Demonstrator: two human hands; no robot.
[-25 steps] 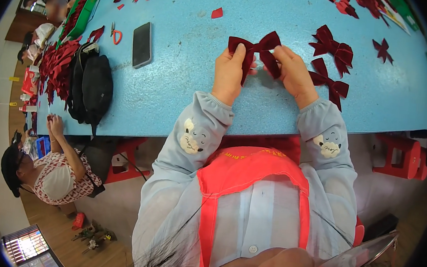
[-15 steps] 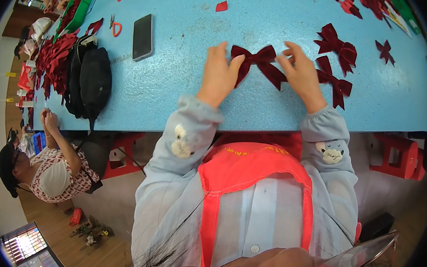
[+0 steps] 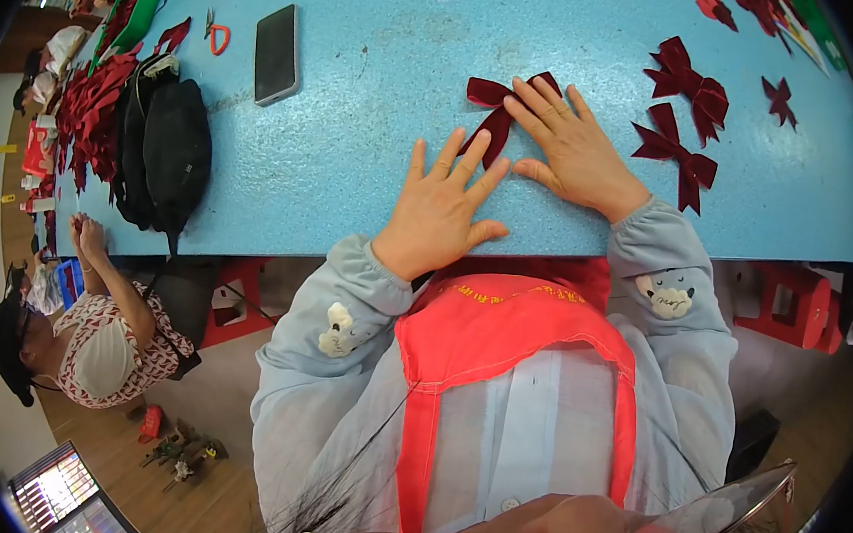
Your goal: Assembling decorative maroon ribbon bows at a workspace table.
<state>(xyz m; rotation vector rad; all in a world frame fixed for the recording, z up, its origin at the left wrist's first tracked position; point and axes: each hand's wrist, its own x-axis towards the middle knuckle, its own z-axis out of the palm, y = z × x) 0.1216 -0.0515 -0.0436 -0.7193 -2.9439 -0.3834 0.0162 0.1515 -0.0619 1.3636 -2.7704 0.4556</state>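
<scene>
A dark red velvet bow (image 3: 498,124) lies on the blue table in front of me. My right hand (image 3: 574,150) rests over its right side with the fingers stretched out, hiding part of that loop and tail. Just below the bow, my left hand (image 3: 441,208) is spread, its fingertips near the left tail. Neither hand grips anything. To the right of my right hand lie a velvet bow (image 3: 677,158) and, farther back, a fuller one (image 3: 689,89). A smaller bow (image 3: 779,101) sits beyond them at the right.
A phone (image 3: 278,54), orange-handled snips (image 3: 218,38) and a black bag (image 3: 165,151) lie on the left of the table (image 3: 333,179). Red fabric pieces (image 3: 96,110) are heaped beside the bag. Another person (image 3: 111,332) sits at the left. A red stool (image 3: 792,307) stands at the right.
My left hand has let go of the bow's left side and drawn back toward the table edge, fingers spread. My right hand has moved left onto the bow, which has turned.
</scene>
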